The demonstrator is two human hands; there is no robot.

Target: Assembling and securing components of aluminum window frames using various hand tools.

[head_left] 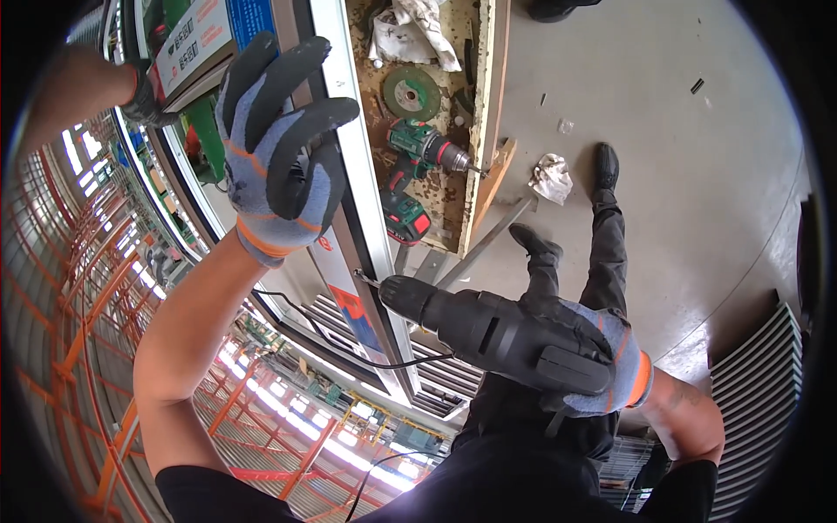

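My right hand (626, 357), in a grey and black glove, is wrapped round a black corded power drill (479, 327). The drill points left, and the tip of its thin bit meets or nearly meets the inner side of a white-edged metal frame (356, 161). My left hand (277, 179), in a matching glove, lies over the same frame farther up. Its fingers are stretched out and apart, with no tool in them. A black cord (327, 336) runs left from below the drill across the frame.
Beyond the frame, a worn tray (452, 218) holds a green cordless drill (414, 174), a grinding disc (411, 93) and a white rag (410, 35). Another person's gloved hand (144, 96) touches the frame's far left. A crumpled rag (551, 179) lies on the floor near my feet.
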